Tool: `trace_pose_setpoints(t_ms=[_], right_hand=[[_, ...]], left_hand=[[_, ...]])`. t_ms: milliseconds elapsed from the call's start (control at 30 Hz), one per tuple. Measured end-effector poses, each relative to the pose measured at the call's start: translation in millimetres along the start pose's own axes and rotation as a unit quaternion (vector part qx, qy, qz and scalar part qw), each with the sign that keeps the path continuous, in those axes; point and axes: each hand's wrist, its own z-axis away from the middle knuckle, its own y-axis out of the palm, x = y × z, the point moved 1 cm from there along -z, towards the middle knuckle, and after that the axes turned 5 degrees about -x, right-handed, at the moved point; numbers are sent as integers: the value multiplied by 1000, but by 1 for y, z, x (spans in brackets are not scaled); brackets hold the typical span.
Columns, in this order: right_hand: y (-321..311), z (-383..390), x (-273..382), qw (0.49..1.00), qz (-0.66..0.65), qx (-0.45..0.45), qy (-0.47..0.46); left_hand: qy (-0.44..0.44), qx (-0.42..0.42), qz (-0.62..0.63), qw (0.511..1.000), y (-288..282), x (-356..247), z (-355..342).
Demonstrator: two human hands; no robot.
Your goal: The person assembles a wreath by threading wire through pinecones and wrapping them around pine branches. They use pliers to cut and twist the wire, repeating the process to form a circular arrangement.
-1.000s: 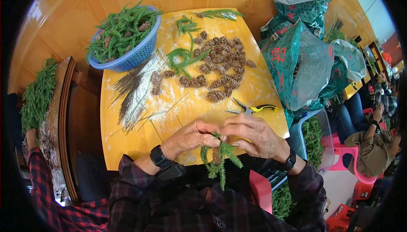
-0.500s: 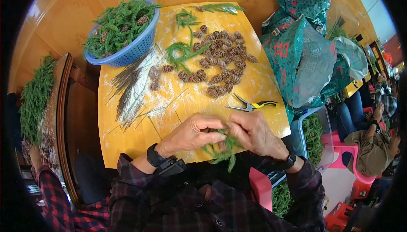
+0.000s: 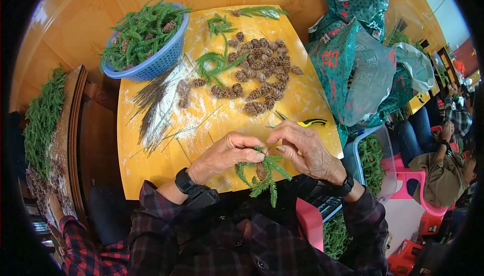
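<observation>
My left hand (image 3: 225, 156) pinches the top of a green artificial pine sprig (image 3: 275, 167) between thumb and fingers. A brown pine cone (image 3: 261, 171) sits among its drooping needles. Close beside the sprig's top, my right hand (image 3: 308, 154) has its thumb and forefinger curved and a little apart. A thin brown stem or wire (image 3: 267, 152) shows there between the hands. Behind the right fingers lie pliers with yellow and black handles (image 3: 313, 122), partly covered. Many loose pine cones (image 3: 262, 64) are heaped beyond my hands on the yellow table (image 3: 297, 99).
Dark wire stems (image 3: 154, 97) lie in white powder at the table's left. A blue basket (image 3: 156, 64) of pine sprigs stands at the back left. Green bags (image 3: 348, 74) and a clear bin (image 3: 360, 150) stand right. At far left, a co-worker's checked sleeve (image 3: 80, 240) reaches toward more greenery.
My right hand has shifted slightly up and right, its fingers loosening from the sprig's top. The sprig has turned, bringing its cone into clearer view. The left hand keeps its pinch.
</observation>
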Motion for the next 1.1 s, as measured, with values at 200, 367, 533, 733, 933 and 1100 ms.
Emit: trace_pose_setpoints(t_ms=[200,367,533,733,933,1100], right_hand=[[5,1,-2,998,49,7,-39],[3,3,-3,996,52,65,-19],[4,4,-3,999,2,40,-20],[6,5,-1,999,9,36,-34],[2,13,-14,997,12,-16,70],[-15,24,-5,954,271,-74,104]], left_hand=[[31,12,-62,997,0,0,-1],[-10,12,-100,995,-3,-4,-1],[-14,-69,-19,997,6,-10,3],[-33,45,-37,998,4,-3,1],[24,14,-50,998,10,-5,0],[54,-29,-67,996,5,-3,-2]])
